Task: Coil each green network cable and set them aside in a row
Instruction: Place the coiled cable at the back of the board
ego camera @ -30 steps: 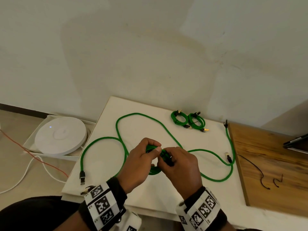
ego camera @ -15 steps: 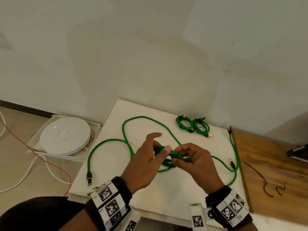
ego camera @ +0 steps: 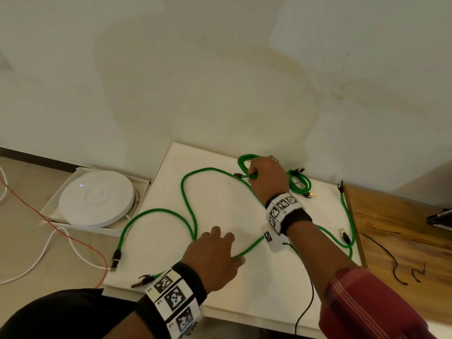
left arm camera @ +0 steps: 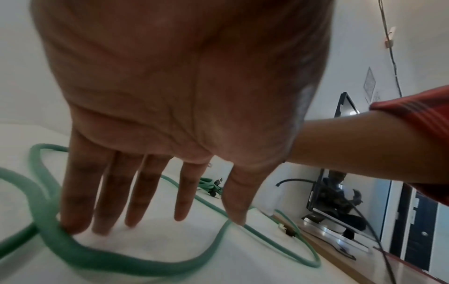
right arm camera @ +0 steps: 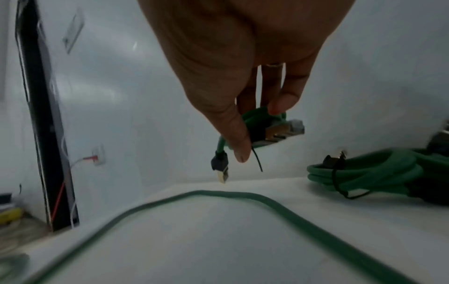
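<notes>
My right hand (ego camera: 266, 177) reaches to the back of the white table (ego camera: 256, 285) and pinches a small coiled green cable (ego camera: 244, 159) between thumb and fingers. In the right wrist view that coil (right arm camera: 257, 115) hangs a little above the table, one plug (right arm camera: 219, 169) dangling. A tied green coil (ego camera: 300, 184) lies just right of it, also seen as the coil (right arm camera: 364, 173) on the table. My left hand (ego camera: 215, 250) lies open with straight fingers (left arm camera: 77, 211) touching the table at a long loose green cable (ego camera: 188, 216). Another loose green cable (ego camera: 347, 216) runs along the right edge.
A white round device (ego camera: 95, 199) sits in a box on the floor to the left, with orange and white wires (ego camera: 73, 241) beside it. A wooden board (ego camera: 403, 241) with black ties (ego camera: 398, 275) adjoins the table on the right. The wall stands right behind the table.
My right hand carried the small coil from the table's middle to the back, beside the other coils. My left hand let go of it and dropped flat onto the table.
</notes>
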